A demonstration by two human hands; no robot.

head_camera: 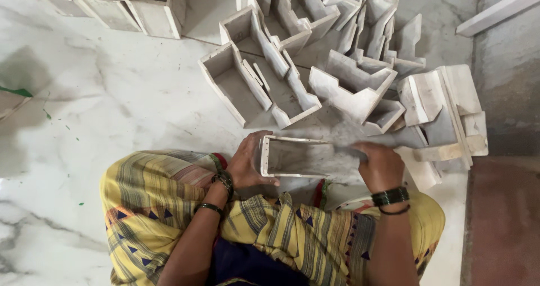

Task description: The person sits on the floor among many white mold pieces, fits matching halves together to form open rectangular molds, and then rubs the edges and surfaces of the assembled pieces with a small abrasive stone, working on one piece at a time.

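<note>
Marble floor (112, 111); left hand (247, 165) and right hand (379, 165) both closed around rectangular white box frame (292, 157).

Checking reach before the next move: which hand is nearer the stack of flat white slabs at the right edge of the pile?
Right. The right hand sits just left of and below the slab stack; the left hand is farther left, gripping the open white box.

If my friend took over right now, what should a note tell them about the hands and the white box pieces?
Left hand: grips the end of the open white box frame lying in front of the lap.
Right hand: closed around a thin tool that is blurred, its tip at the frame's far end.
Other white box pieces lie grouped on the marble floor ahead; flat offcuts are stacked to the right.
Done or left: I cannot tell which pieces are already worked.
</note>
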